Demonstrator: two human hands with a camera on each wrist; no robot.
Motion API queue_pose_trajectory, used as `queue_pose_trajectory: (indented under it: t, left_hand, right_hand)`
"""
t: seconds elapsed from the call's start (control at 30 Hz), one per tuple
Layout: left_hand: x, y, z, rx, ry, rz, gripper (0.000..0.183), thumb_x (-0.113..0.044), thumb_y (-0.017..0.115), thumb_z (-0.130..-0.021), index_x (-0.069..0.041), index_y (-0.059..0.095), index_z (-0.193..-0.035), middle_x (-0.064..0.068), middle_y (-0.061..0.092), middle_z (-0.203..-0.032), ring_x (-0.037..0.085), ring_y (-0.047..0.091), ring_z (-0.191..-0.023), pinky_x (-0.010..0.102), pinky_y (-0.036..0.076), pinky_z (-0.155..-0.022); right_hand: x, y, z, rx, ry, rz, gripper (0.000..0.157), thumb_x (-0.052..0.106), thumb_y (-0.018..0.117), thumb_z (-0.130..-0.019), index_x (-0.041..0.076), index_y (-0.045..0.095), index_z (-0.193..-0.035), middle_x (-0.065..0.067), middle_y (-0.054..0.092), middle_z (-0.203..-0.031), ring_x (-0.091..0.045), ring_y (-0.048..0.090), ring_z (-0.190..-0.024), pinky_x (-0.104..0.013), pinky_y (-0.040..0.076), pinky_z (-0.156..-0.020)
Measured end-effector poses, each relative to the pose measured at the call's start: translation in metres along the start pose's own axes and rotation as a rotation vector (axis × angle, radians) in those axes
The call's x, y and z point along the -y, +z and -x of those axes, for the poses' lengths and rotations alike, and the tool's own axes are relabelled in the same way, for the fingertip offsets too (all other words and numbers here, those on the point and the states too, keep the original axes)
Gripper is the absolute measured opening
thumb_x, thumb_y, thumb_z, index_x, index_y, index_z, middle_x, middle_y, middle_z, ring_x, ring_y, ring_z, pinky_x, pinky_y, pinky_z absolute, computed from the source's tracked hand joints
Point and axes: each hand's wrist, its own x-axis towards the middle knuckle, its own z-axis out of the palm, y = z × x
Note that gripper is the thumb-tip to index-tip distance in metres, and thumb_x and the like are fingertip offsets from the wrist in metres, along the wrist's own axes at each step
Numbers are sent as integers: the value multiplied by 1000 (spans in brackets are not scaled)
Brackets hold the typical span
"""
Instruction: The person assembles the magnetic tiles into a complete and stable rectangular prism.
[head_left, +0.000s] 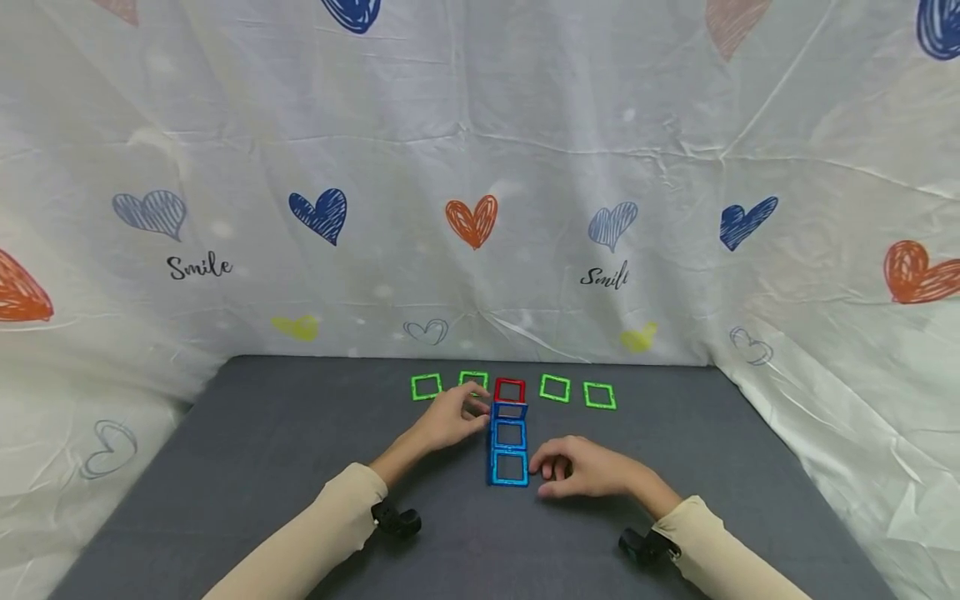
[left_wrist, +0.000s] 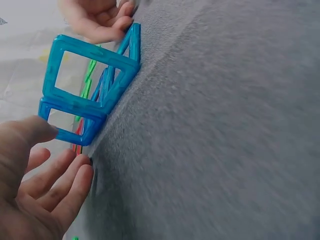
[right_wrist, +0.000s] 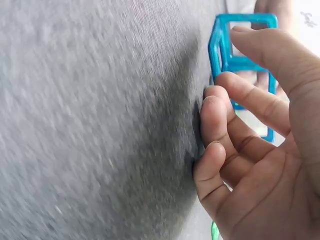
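Note:
A column of blue square magnetic tiles [head_left: 510, 434] stands on the grey cloth, with the tiles joined edge to edge. At its far end lies a red square tile [head_left: 510, 390]. My left hand [head_left: 452, 414] is at the column's far left side; in the left wrist view its thumb [left_wrist: 42, 130] touches a blue frame [left_wrist: 65, 135], while the other fingers extend loosely below. My right hand [head_left: 585, 468] is beside the near right side, fingers loosely curled. In the right wrist view, its index fingertip lies close to the blue tiles [right_wrist: 247, 62]; contact is unclear.
Green square tiles lie along the far side: one at far left [head_left: 426, 387], another partly behind my left hand [head_left: 473, 379], and two to the right [head_left: 555, 387], [head_left: 599, 396]. A white curtain with printed hearts [head_left: 472, 221] hangs behind the grey table cloth [head_left: 300, 433].

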Motion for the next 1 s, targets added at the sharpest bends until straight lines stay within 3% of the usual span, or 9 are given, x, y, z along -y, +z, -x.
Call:
queue_pose_trajectory:
  t: [0.13,0.27,0.5,0.7,1.0]
  left_hand:
    - [3,-7,16,23,13,11,37,-7,71,-96,2,59,-129,11,71,-110,20,72,-88,34,58,-76]
    - [0,-13,35,66,0,26,43,-15,74,-95,-1,57,-133,10,69,-115,16,72,-89,33,58,-77]
    - [-10,-10,61,112,-34,46,63,-31,82,-89,-5,53,-138,10,67,-120,19,70,-94,36,57,-82]
    - [-18,0,62,97,-60,57,71,-40,86,-83,-8,53,-138,8,67,-119,20,69,-94,36,57,-81]
    - [-20,8,56,65,-52,22,64,-40,86,-84,-12,56,-133,3,69,-113,12,68,-88,32,56,-78]
  right_hand:
    - [-9,-9,-1,-50,6,6,25,23,75,-96,6,71,-114,2,64,-92,-12,60,-78,-29,53,-68]
    - [-22,-21,-6,-160,8,18,28,19,74,-96,1,69,-116,0,64,-92,-15,60,-79,-29,53,-69]
    - [-35,-30,-26,-311,-12,45,28,13,76,-94,-3,67,-116,-3,63,-91,-17,60,-76,-28,51,-66]
    - [-37,-27,-45,-354,11,36,24,13,77,-93,3,70,-113,0,63,-91,-17,59,-78,-29,51,-68]
    - [-39,-24,-56,-380,9,2,12,9,75,-94,1,75,-104,-2,67,-89,-19,60,-76,-28,50,-67]
